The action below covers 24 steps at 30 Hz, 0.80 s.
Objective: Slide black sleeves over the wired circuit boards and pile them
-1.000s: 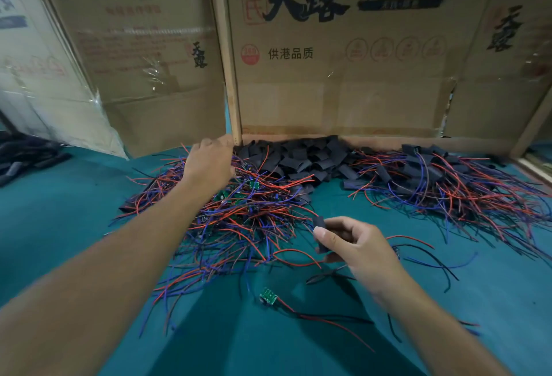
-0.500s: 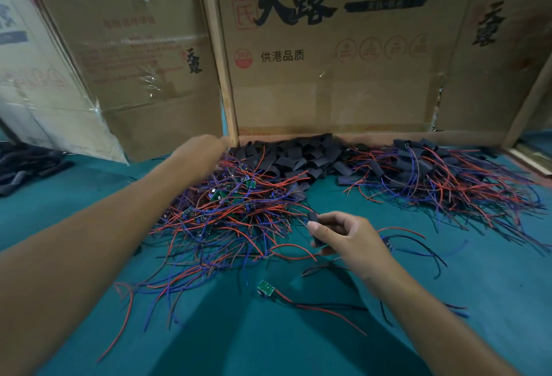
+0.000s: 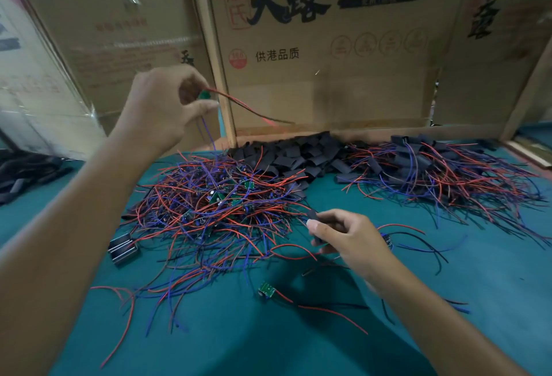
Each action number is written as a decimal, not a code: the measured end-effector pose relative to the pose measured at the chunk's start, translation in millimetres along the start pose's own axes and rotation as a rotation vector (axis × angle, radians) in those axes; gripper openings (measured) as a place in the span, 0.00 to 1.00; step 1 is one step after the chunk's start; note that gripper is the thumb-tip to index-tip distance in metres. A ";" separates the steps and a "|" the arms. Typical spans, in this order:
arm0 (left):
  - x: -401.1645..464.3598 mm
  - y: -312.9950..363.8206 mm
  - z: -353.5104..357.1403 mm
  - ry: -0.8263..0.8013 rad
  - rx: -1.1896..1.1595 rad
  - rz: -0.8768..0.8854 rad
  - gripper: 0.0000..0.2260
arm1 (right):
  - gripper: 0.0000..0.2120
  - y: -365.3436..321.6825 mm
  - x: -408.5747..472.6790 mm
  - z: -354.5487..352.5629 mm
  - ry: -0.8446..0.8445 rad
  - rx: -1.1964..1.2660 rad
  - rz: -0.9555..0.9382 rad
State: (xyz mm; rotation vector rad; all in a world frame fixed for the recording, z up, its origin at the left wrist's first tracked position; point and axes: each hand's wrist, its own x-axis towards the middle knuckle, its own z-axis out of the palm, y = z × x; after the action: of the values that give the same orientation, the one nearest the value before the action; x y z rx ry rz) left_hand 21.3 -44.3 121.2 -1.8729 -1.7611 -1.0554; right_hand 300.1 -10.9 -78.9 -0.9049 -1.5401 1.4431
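Green circuit board [image 3: 204,95], wires trailing, is hanging above the tangled board heap [image 3: 215,205], pinched in the left hand [image 3: 162,106]. Right hand [image 3: 349,238] is pinching one black sleeve [image 3: 313,216] near the heap's edge. Loose sleeves [image 3: 298,156] are lying against the cardboard wall [image 3: 328,83]; sleeved pile [image 3: 433,172] is sitting rightward.

My one head-worn wide-angle camera is looking forward and down, from close above, over the near green counter [image 3: 298,345] towards the far cardboard boxes [image 3: 328,77]; my forearms are reaching in from below.

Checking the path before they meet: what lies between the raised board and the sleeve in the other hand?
Head view: only the heap of unsleeved wired boards, lying below.
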 end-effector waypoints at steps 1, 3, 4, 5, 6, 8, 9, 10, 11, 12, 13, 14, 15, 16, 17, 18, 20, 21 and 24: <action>-11.1 3.8 2.6 -0.016 -0.132 -0.083 0.08 | 0.07 0.2 0.4 -1.5 0.008 0.004 0.003; -35.0 9.0 13.7 -0.042 -0.413 -0.247 0.09 | 0.06 -0.4 1.9 -4.4 0.020 0.012 0.009; -46.3 10.7 21.8 -0.039 -0.570 -0.341 0.10 | 0.06 -0.9 2.8 -5.6 0.027 0.021 0.011; -56.5 11.8 30.9 -0.020 -0.737 -0.447 0.12 | 0.06 -1.0 3.3 -6.9 0.034 0.034 0.014; -65.9 12.7 40.8 0.003 -0.915 -0.557 0.14 | 0.06 -1.0 3.7 -7.3 0.038 0.047 0.016; -82.8 17.8 62.0 0.027 -1.271 -0.739 0.12 | 0.06 -0.9 3.7 -7.5 0.042 0.050 0.020; -90.2 21.1 72.2 0.039 -1.415 -0.807 0.08 | 0.07 -0.8 3.5 -7.3 0.042 0.042 0.021; -96.4 23.9 81.6 0.058 -1.522 -0.863 0.06 | 0.07 -0.7 3.2 -6.9 0.041 0.034 0.019; -102.0 26.1 90.9 0.083 -1.596 -0.907 0.05 | 0.07 -0.4 2.8 -7.1 0.042 0.024 0.017; -107.3 27.8 99.1 0.104 -1.652 -0.932 0.06 | 0.07 0.0 2.9 -7.1 0.044 0.014 0.016; -112.6 29.0 106.2 0.123 -1.702 -0.942 0.06 | 0.07 0.5 2.6 -7.6 0.044 0.002 0.017; -117.2 29.5 112.2 0.137 -1.751 -0.943 0.07 | 0.07 1.0 2.4 -7.6 0.042 -0.013 0.018; -121.4 29.6 116.8 0.152 -1.794 -0.941 0.07 | 0.06 1.9 2.1 -8.0 0.040 -0.033 0.017; -124.8 29.8 120.3 0.166 -1.823 -0.936 0.08 | 0.06 2.8 2.0 -8.2 0.038 -0.063 0.010; -127.2 30.2 122.7 0.173 -1.834 -0.927 0.09 | 0.06 3.2 2.0 -8.7 0.037 -0.107 -0.003; -129.2 30.7 124.4 0.172 -1.829 -0.913 0.10 | 0.06 3.1 2.0 -9.1 0.035 -0.166 -0.019; -131.9 30.1 124.6 0.164 -1.799 -0.866 0.11 | 0.07 2.1 0.4 -9.6 0.028 -0.322 -0.072; -131.8 30.1 124.0 0.167 -1.792 -0.842 0.11 | 0.07 0.9 -0.8 -9.9 0.025 -0.407 -0.109; -130.2 31.6 120.1 0.208 -1.794 -0.810 0.10 | 0.06 -3.4 -5.7 -6.7 -0.002 -0.590 -0.198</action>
State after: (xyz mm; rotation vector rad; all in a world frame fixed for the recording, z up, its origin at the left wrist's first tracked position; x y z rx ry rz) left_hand 91.4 -54.7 -44.2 -1.1963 -1.2707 -3.7479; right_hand 308.6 -13.7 -76.0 -1.0429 -2.0395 0.8546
